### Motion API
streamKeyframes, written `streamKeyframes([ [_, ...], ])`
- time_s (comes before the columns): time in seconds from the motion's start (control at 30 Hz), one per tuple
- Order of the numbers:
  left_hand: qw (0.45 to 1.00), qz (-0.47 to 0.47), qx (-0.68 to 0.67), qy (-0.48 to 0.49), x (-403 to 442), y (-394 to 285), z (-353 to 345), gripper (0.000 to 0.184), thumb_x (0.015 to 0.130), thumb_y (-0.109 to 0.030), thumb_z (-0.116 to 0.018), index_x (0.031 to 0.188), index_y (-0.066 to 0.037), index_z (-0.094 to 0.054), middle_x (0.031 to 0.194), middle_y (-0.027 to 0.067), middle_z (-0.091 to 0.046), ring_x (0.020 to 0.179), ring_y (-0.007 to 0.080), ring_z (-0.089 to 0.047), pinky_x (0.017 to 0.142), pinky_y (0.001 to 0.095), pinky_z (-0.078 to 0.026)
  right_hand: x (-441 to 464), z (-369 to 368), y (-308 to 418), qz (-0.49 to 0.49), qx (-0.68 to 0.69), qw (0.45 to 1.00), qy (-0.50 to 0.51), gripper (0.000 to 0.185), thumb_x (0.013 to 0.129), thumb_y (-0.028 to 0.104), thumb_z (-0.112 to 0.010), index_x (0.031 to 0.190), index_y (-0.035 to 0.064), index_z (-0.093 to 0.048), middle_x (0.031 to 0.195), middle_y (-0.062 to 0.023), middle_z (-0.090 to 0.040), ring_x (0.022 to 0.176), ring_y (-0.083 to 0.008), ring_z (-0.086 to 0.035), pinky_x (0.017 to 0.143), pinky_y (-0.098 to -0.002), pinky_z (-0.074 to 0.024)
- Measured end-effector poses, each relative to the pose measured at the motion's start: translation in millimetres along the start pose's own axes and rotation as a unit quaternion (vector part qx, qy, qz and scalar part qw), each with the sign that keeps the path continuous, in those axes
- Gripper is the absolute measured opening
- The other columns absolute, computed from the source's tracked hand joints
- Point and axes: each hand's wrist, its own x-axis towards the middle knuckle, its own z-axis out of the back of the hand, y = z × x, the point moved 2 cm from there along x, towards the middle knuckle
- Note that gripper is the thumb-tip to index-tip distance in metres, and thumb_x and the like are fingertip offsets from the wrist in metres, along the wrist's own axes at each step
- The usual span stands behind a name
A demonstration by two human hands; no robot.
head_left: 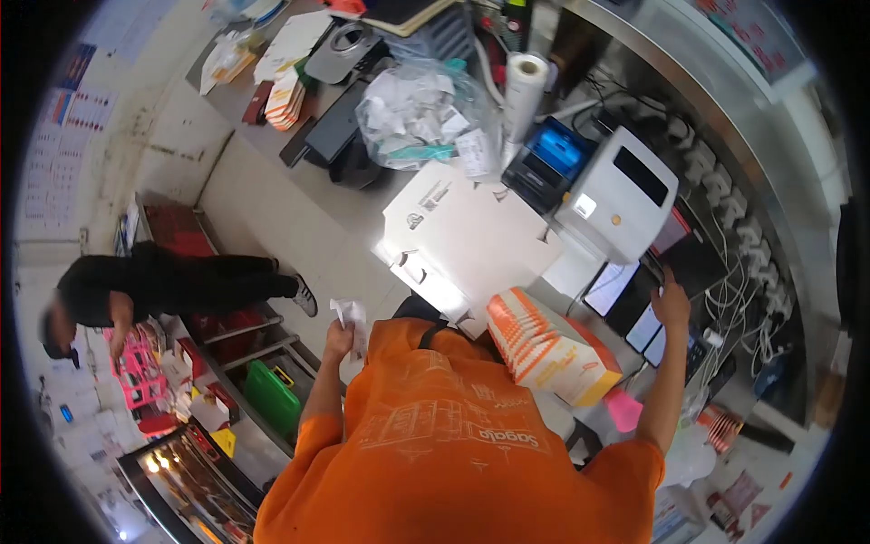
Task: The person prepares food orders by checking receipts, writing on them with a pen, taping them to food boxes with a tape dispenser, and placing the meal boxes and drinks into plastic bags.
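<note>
My left hand (339, 341) is closed around a white paper slip (352, 319), which looks like a receipt, held out to the side of my body. My right hand (671, 305) is stretched over the counter at the right, its fingers extended above or on a row of phones. A phone with a lit screen (644, 328) lies just beside that hand, and another lit device (612, 287) is a little further left. Whether a fingertip touches a screen, I cannot tell. Close to my body stands a stack of orange-and-white folded cartons (548, 349).
A flat white box (471, 238) lies on the counter. Behind it are a white label printer (623, 192), a blue-screened device (553, 154) and a plastic bag of crumpled paper (419, 113). Tangled cables (734, 299) line the right edge. Another person in black (172, 281) stands at left.
</note>
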Motion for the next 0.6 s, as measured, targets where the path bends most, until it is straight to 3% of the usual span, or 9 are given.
streamKeyframes([
  [0.07, 1.000, 0.008, -0.027, -0.002, 3.5, -4.3, 4.3, 0.035, 0.087, -0.022, -0.056, 0.105, 0.008, -0.062, 0.095, 0.0286, -0.066, 0.095, 0.0424, -0.064, 0.081, 0.0443, -0.049, -13.6, 24.6, 14.3, 0.065, 0.030, 0.997, -0.013, 0.050, 0.082, 0.017, -0.063, 0.130, 0.0102, -0.051, 0.093, -0.0223, -0.065, 0.084, -0.0391, -0.064, 0.076, -0.0467, -0.0507],
  [0.13, 0.999, 0.001, -0.044, -0.007, 17.7, -5.2, 9.3, 0.034, 0.087, -0.021, -0.056, 0.105, 0.007, -0.062, 0.095, 0.0280, -0.066, 0.094, 0.0416, -0.064, 0.082, 0.0435, -0.049, -57.0, 96.6, 85.8, 0.084, 0.066, 0.994, 0.020, 0.038, 0.083, 0.013, -0.063, 0.120, 0.0047, -0.059, 0.075, -0.0198, -0.064, 0.071, -0.0349, -0.064, 0.067, -0.0443, -0.0492],
  [0.23, 0.992, -0.042, -0.120, -0.003, 51.8, -6.1, 14.2, 0.031, 0.088, -0.019, -0.057, 0.104, 0.007, -0.062, 0.093, 0.0253, -0.067, 0.090, 0.0366, -0.066, 0.080, 0.0424, -0.050, -91.1, 142.5, 176.7, 0.167, 0.103, 0.980, 0.014, 0.036, 0.083, 0.013, -0.065, 0.117, 0.0034, -0.060, 0.063, -0.0173, -0.058, 0.060, -0.0332, -0.059, 0.061, -0.0428, -0.0453],
  [0.33, 0.960, -0.015, -0.278, 0.035, 78.6, -47.9, 34.6, 0.028, 0.093, -0.019, -0.057, 0.105, 0.006, -0.063, 0.092, 0.0152, -0.070, 0.084, 0.0232, -0.065, 0.077, 0.0370, -0.051, -113.9, 159.4, 280.2, 0.249, 0.057, 0.964, 0.067, 0.033, 0.082, 0.016, -0.065, 0.114, 0.0050, -0.062, 0.067, -0.0159, -0.062, 0.064, -0.0328, -0.063, 0.064, -0.0422, -0.0489],
  [0.43, 0.878, 0.004, -0.448, 0.165, 84.9, -116.4, 64.9, 0.024, 0.094, -0.019, -0.061, 0.107, 0.001, -0.062, 0.097, 0.0077, -0.069, 0.083, 0.0157, -0.065, 0.075, 0.0303, -0.054, -123.7, 123.1, 381.3, 0.328, 0.127, 0.930, 0.104, 0.051, 0.081, 0.020, -0.070, 0.127, 0.0058, -0.054, 0.104, -0.0201, -0.063, 0.096, -0.0334, -0.061, 0.085, -0.0423, -0.0473],
  [0.47, 0.811, 0.034, -0.544, 0.211, 83.6, -138.0, 66.4, 0.025, 0.094, -0.018, -0.061, 0.111, 0.000, -0.060, 0.098, 0.0073, -0.068, 0.085, 0.0166, -0.066, 0.077, 0.0316, -0.055, -130.2, 104.0, 422.6, 0.327, 0.181, 0.922, 0.103, 0.059, 0.081, 0.022, -0.071, 0.133, 0.0051, -0.048, 0.112, -0.0205, -0.059, 0.103, -0.0332, -0.057, 0.090, -0.0420, -0.0452],
  [0.53, 0.738, 0.010, -0.605, 0.297, 80.8, -170.8, 74.4, 0.026, 0.093, -0.016, -0.061, 0.115, -0.001, -0.059, 0.106, 0.0071, -0.066, 0.094, 0.0164, -0.064, 0.081, 0.0316, -0.054, -137.3, 47.3, 497.8, 0.351, 0.254, 0.895, 0.113, 0.079, 0.080, 0.025, -0.075, 0.143, 0.0015, -0.033, 0.124, -0.0214, -0.051, 0.118, -0.0308, -0.050, 0.099, -0.0391, -0.0407],
  [0.57, 0.709, 0.047, -0.633, 0.307, 77.1, -190.9, 89.1, 0.025, 0.094, -0.015, -0.060, 0.115, -0.002, -0.059, 0.107, 0.0064, -0.066, 0.095, 0.0158, -0.064, 0.082, 0.0310, -0.053, -143.7, 24.0, 534.8, 0.301, 0.315, 0.881, 0.185, 0.078, 0.079, 0.026, -0.076, 0.140, -0.0025, -0.035, 0.122, -0.0221, -0.054, 0.113, -0.0311, -0.053, 0.097, -0.0379, -0.0417],
  [0.6, 0.706, 0.037, -0.636, 0.310, 83.6, -197.3, 97.1, 0.025, 0.094, -0.015, -0.060, 0.115, -0.002, -0.059, 0.106, 0.0060, -0.066, 0.094, 0.0154, -0.063, 0.082, 0.0306, -0.053, -150.4, -7.6, 564.3, 0.244, 0.470, 0.812, 0.248, 0.071, 0.082, 0.026, -0.073, 0.137, -0.0026, -0.038, 0.120, -0.0217, -0.057, 0.109, -0.0303, -0.056, 0.094, -0.0377, -0.0435],
])
